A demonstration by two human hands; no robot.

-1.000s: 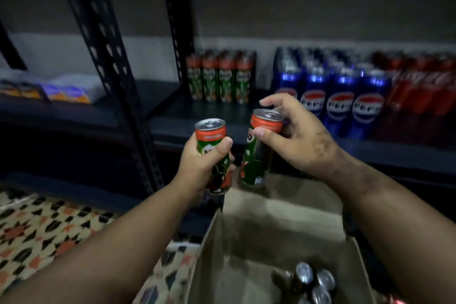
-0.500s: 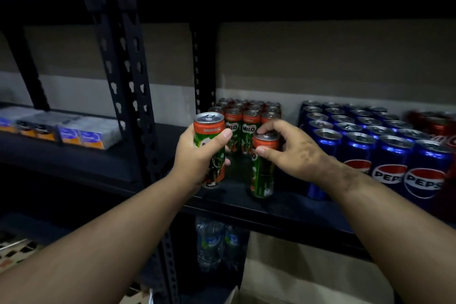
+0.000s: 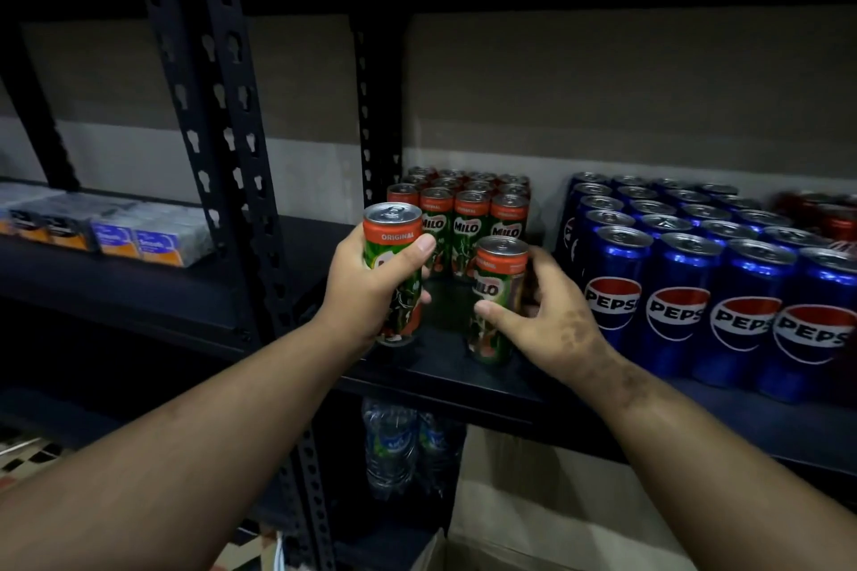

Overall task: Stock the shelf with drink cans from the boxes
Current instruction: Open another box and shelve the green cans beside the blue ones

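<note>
Dark metal shelf [image 3: 445, 373] | left hand [image 3: 371, 292], right hand [image 3: 552, 320] each grip cylindrical Milo cans [image 3: 496, 301]

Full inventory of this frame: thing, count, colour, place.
Held Milo cans: two, green and orange; one in left hand, one standing on shelf in right hand.
Milo block: many, green and orange, shelf rear.
Pepsi cans: many, blue, shelf right.
Red cans: several, far right.
Packs: several, blue and orange, left shelf.
Bottles: clear, lower shelf.
Box: brown, below.
Shelf: black.
Left hand: grips can.
Right hand: grips can.
</note>
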